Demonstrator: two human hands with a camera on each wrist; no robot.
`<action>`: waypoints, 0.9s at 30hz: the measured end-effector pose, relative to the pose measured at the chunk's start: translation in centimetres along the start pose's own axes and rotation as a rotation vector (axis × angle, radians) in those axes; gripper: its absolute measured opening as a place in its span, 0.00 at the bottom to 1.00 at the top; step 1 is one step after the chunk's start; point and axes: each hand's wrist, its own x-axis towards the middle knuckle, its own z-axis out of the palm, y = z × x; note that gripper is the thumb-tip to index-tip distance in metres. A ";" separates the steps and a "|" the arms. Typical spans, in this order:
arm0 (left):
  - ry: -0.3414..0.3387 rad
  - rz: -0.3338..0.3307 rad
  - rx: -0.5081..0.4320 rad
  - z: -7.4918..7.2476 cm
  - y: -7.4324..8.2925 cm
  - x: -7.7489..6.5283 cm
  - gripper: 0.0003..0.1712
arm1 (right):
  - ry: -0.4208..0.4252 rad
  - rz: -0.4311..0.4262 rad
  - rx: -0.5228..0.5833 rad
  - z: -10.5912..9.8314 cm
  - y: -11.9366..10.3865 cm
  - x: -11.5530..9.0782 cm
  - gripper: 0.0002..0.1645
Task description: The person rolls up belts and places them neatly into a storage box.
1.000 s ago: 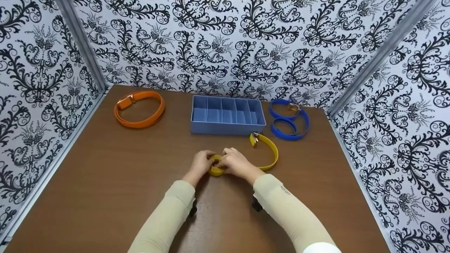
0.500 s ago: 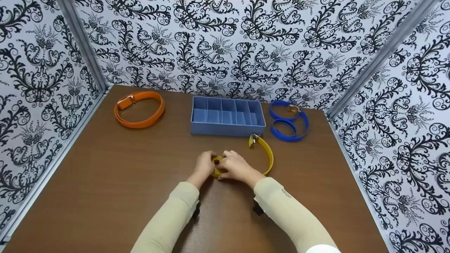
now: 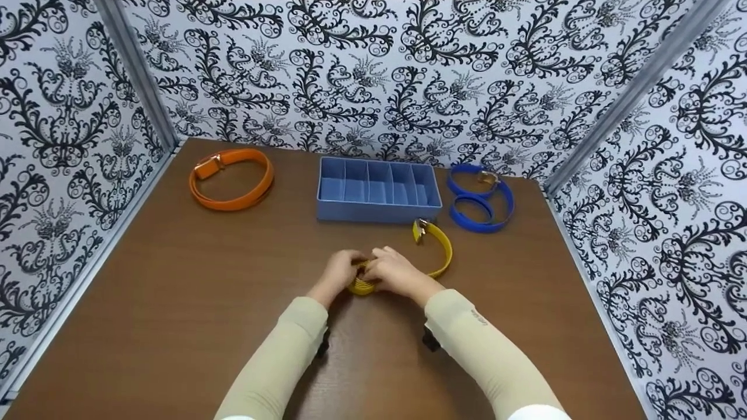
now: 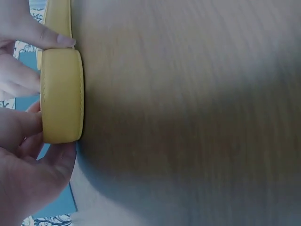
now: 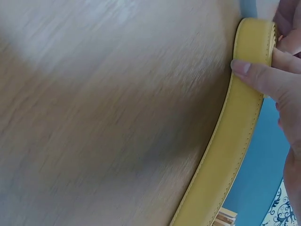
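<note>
A yellow belt [image 3: 363, 287] stands on edge on the table, one end wound into a tight coil between my two hands. Its loose length curves away to the right and ends at a metal buckle [image 3: 421, 227] just before the blue box. My left hand [image 3: 340, 271] pinches the coil's left side, thumb outside and fingers at the inner turns, as the left wrist view shows. On the other side my right hand [image 3: 395, 274] grips the coil; in the right wrist view its thumb [image 5: 256, 75] presses the outer strap where it runs off the coil.
A blue box [image 3: 379, 211] with several compartments stands at the back middle. An orange belt [image 3: 233, 204] lies looped at the back left, and a blue belt [image 3: 505, 204] lies looped right of the box. Patterned walls enclose the brown table [image 3: 175, 326].
The yellow belt's loose length has drawn in slightly to the left, its curve now nearer the hands. Both hands have shifted their fingers a little around the coil.
</note>
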 end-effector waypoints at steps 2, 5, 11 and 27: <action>0.039 -0.027 -0.018 0.3 0.0 0.0 0.14 | -0.002 0.035 -0.002 0.1 -0.1 0.3 0.14; 0.089 -0.112 -0.044 0.8 0.1 -0.1 0.15 | -0.011 0.108 -0.012 0.4 -0.5 0.6 0.13; 0.143 -0.203 -0.001 1.1 0.9 -0.3 0.13 | 0.014 0.186 -0.028 0.8 -1.2 0.6 0.14; -0.048 -0.035 0.050 -0.2 0.5 0.3 0.09 | 0.055 -0.186 -0.245 -0.2 1.2 -1.3 0.10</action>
